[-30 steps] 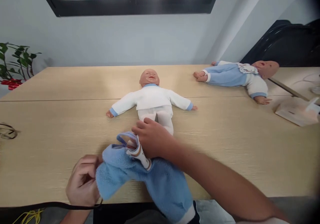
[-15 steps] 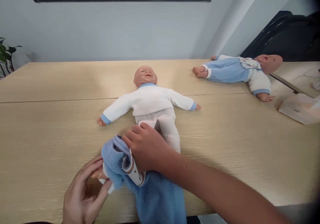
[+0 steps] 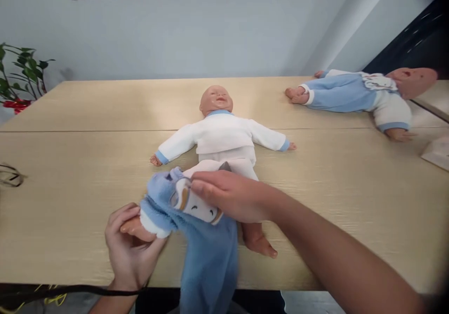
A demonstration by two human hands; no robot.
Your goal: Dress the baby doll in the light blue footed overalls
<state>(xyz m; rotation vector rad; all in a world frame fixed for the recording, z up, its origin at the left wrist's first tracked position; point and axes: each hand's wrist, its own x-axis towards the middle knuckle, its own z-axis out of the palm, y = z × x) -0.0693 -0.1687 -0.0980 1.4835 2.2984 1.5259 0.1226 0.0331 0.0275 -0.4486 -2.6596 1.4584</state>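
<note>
A baby doll [image 3: 226,136] in a white top with blue cuffs lies on its back, head away from me. Fluffy blue pants [image 3: 210,253] are bunched around one of its legs, and their other leg hangs over the table edge. My left hand [image 3: 128,244] is closed around the doll's foot [image 3: 136,230], which pokes out of a white-trimmed cuff. At the waistband my right hand [image 3: 228,192] grips the pants beside a white patch with a stitched face [image 3: 199,206]. The doll's other foot [image 3: 261,246] is bare, below my right wrist.
A second doll [image 3: 347,91] in blue and white lies at the back right of the wooden table [image 3: 87,187]. A pale box [image 3: 438,152] sits at the right edge, a potted plant [image 3: 30,70] at the far left. A black cable [image 3: 70,291] crosses the front left.
The cuff has moved up past the foot, so more of the foot shows. My right hand has shifted right, spreading the patch. The doll's other foot has come into view as my head moved.
</note>
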